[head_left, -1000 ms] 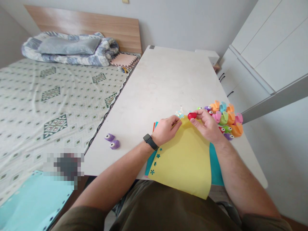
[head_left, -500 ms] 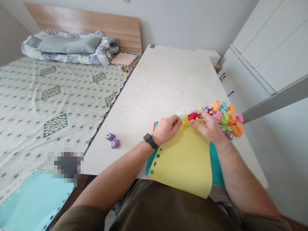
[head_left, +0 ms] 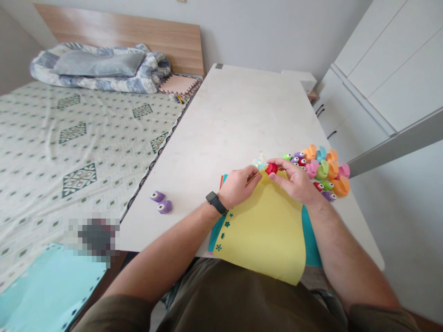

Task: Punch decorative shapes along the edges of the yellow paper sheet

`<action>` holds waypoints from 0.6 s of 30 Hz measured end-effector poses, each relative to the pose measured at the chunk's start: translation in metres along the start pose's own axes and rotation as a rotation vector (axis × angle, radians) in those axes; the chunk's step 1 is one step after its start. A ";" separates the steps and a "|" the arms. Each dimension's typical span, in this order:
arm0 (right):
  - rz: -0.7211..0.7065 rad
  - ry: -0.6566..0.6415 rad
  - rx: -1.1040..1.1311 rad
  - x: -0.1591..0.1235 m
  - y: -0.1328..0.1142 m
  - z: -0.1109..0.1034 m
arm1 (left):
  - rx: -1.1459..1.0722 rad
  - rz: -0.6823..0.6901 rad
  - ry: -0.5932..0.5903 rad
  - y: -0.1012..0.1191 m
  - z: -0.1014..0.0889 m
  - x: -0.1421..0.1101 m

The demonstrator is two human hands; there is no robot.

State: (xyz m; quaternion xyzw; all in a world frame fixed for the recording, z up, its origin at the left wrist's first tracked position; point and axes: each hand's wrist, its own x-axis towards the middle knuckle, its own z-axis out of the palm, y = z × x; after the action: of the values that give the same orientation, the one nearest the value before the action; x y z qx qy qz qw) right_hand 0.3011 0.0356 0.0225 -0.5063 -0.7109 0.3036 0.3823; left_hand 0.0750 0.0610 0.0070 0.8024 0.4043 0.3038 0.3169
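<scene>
A yellow sheet of paper (head_left: 266, 230) hangs partly over the table's near edge, with several small shapes punched along its left side. My left hand (head_left: 241, 185) pinches the sheet's far left corner between thumb and fingers. In my right hand (head_left: 290, 179) is a red craft punch (head_left: 272, 169), held between thumb and fingertips at the sheet's far edge. Whether the paper sits inside the punch's slot, I cannot tell. Beneath the yellow sheet lies teal paper (head_left: 311, 240). Tiny punched-out paper bits (head_left: 259, 162) are scattered just beyond my hands.
Several colourful craft punches (head_left: 323, 170) cluster at the right of the white table (head_left: 256, 110). Two purple punches (head_left: 162, 202) stand at its left. A patterned bed (head_left: 104, 133) adjoins the left side, with a light-blue punched sheet (head_left: 48, 286) at lower left. White cabinets (head_left: 384, 69) stand right.
My right hand has shifted slightly left along the paper's far edge, carrying the red punch closer to my left hand. The left hand has stayed in place.
</scene>
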 end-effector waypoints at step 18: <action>-0.033 0.007 -0.099 0.003 -0.003 -0.001 | -0.015 -0.015 -0.016 0.001 0.000 0.002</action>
State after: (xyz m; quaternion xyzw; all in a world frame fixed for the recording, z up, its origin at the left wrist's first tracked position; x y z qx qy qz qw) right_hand 0.2999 0.0377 0.0268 -0.5141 -0.7318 0.2599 0.3643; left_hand 0.0766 0.0621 0.0079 0.7993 0.4054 0.2982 0.3283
